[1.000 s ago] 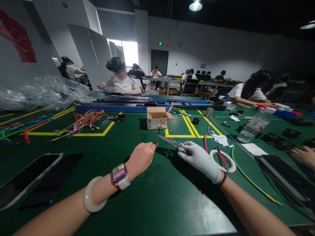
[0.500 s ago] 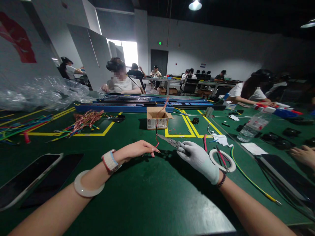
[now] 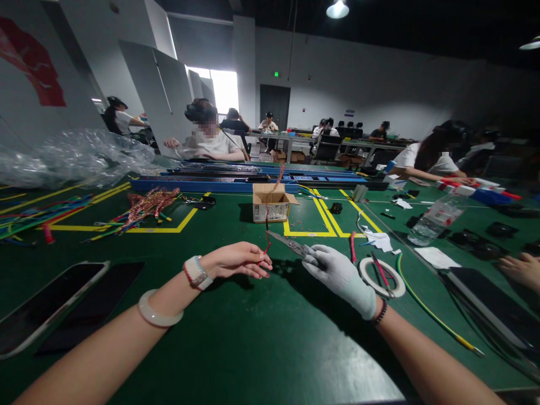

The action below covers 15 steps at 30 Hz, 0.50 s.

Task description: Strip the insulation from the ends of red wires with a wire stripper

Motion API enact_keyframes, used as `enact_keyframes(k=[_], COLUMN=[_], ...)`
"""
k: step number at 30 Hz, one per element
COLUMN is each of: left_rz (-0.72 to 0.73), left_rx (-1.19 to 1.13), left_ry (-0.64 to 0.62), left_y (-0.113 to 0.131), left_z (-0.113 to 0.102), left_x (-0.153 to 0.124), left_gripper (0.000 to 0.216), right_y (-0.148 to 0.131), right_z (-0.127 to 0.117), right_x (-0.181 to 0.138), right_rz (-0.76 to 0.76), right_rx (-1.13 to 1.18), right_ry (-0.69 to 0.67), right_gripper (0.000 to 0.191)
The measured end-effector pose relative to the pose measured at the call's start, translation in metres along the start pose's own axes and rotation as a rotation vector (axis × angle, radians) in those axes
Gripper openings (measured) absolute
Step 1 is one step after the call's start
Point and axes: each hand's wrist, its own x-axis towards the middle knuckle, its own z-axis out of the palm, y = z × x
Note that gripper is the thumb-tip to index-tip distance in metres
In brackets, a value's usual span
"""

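My bare left hand [image 3: 238, 260] pinches the lower end of a thin red wire [image 3: 268, 242] between thumb and fingers. The wire stands upright, and its frayed copper end rises in front of a small cardboard box [image 3: 270, 212]. In a white glove, my right hand [image 3: 340, 277] is closed around grey wire strippers [image 3: 294, 245]. Their tip points left, close beside the wire; whether it touches, I cannot tell. The handles are mostly hidden by the glove.
A heap of copper-stranded wires [image 3: 149, 207] lies at left, with phones [image 3: 54, 301] nearer me. To the right are a roll of white tape [image 3: 365, 271], a green-yellow cable [image 3: 426, 309] and a water bottle [image 3: 436, 220]. Co-workers sit across and at right.
My left hand has turned, its fingers more extended, and the wire's copper end has swung slightly left. The strippers have stayed almost in place. The co-worker opposite has raised a hand.
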Motion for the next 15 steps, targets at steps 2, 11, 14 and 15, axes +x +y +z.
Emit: enact_keyframes(k=[2, 11, 14, 15], left_rz=[0.053, 0.339, 0.456, 0.486], left_rx=[-0.047, 0.103, 0.161, 0.171], left_ry=[0.039, 0.212, 0.297, 0.329], left_y=[-0.002, -0.014, -0.013, -0.013], left_z=[0.003, 0.018, 0.022, 0.022], left_x=[0.002, 0.011, 0.011, 0.011], left_gripper=[0.019, 0.019, 0.023, 0.025], right_y=[0.0, -0.003, -0.001, 0.0], right_z=[-0.001, -0.004, -0.004, -0.004], right_x=[0.0, 0.001, 0.0, 0.0], right_rz=[0.028, 0.116, 0.189, 0.21], right_rx=[0.036, 0.216, 0.328, 0.365], right_ry=[0.013, 0.021, 0.006, -0.004], right_gripper=[0.025, 0.027, 0.027, 0.028])
